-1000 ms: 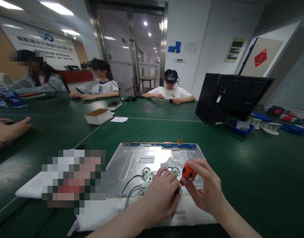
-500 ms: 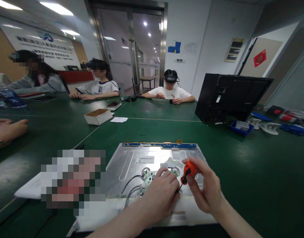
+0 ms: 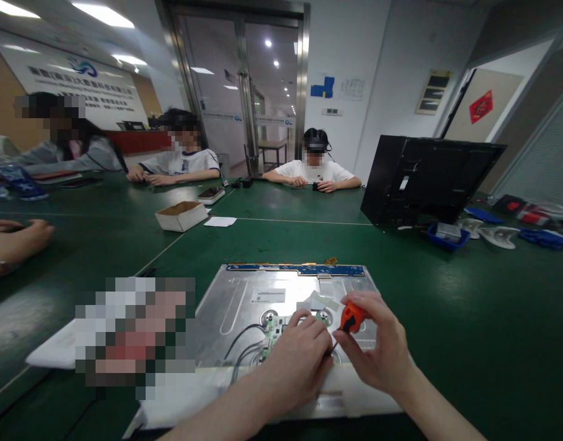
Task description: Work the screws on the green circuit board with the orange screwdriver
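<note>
In front of me a silver metal display panel lies flat on the table, back side up. A blue circuit strip runs along its far edge. On its middle sits a green circuit board with dark cables, partly covered by my left hand. That hand is curled down with its fingers close together; the fingertips are hidden. My right hand pinches the orange and black handle of a screwdriver between thumb and fingers. The thin shaft slants down to the left hand's fingers, where its tip is hidden.
A small open box and a phone stand farther back on the green table. At right are a black monitor and a blue tray. A co-worker's hands rest at left; other people sit across.
My right thumb has shifted left along the screwdriver, and the handle has turned and tilted slightly right. My left hand stays in place.
</note>
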{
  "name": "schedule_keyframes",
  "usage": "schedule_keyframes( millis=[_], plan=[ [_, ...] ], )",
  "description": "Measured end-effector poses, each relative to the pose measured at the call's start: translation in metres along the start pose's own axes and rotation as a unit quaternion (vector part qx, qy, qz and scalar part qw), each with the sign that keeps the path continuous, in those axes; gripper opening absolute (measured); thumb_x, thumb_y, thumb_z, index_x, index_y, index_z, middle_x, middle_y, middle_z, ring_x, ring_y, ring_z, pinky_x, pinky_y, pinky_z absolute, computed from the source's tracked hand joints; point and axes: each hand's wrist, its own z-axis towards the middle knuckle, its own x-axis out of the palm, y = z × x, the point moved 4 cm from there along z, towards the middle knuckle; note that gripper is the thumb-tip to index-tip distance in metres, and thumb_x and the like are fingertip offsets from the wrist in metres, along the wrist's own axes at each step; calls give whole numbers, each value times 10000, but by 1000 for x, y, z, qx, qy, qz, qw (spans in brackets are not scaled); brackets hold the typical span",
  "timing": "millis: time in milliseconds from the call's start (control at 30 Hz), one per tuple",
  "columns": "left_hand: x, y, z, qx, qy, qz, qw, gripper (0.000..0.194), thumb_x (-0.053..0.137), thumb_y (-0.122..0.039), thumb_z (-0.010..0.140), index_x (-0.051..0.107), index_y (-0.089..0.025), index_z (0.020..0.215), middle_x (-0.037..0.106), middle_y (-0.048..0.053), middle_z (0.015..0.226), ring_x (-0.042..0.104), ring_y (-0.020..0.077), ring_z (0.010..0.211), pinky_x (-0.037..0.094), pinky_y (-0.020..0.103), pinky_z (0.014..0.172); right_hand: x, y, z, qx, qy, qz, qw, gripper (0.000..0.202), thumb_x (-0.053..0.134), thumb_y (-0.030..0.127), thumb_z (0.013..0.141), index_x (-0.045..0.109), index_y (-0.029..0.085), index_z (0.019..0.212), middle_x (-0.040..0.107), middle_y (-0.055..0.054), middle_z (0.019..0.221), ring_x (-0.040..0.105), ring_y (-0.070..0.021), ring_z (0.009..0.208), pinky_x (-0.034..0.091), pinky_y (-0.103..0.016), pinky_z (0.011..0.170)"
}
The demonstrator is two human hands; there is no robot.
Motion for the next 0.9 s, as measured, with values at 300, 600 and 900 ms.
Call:
schedule_keyframes(
  millis=[300,600,900],
  plan=[
    [-2,-1,1,6,6,-10,1000,100,551,-148,871,608,-189,942,682,68,1002,617,247,1009,356,478,1085,0,3,1,0,31,-4,1000,533,473,97,945,414,209,1462,673,-86,983,631,-165,699,554,-245,502],
    [-3,-3,1,-1,13,-12,1000,109,532,-132,880,601,-191,939,679,71,1001,616,247,992,375,472,1061,1,1,1,7,16,-1,1000,470,499,126,945,413,216,1398,660,-53,889,613,-162,632,516,-240,446],
    [2,1,0,4,13,0,1000,96,553,-130,885,591,-185,953,665,65,1007,604,248,1002,362,480,1072,0,-1,-1,9,23,18,1000,489,471,107,944,394,215,1414,650,-60,902,640,-187,691,535,-263,491]
  ],
)
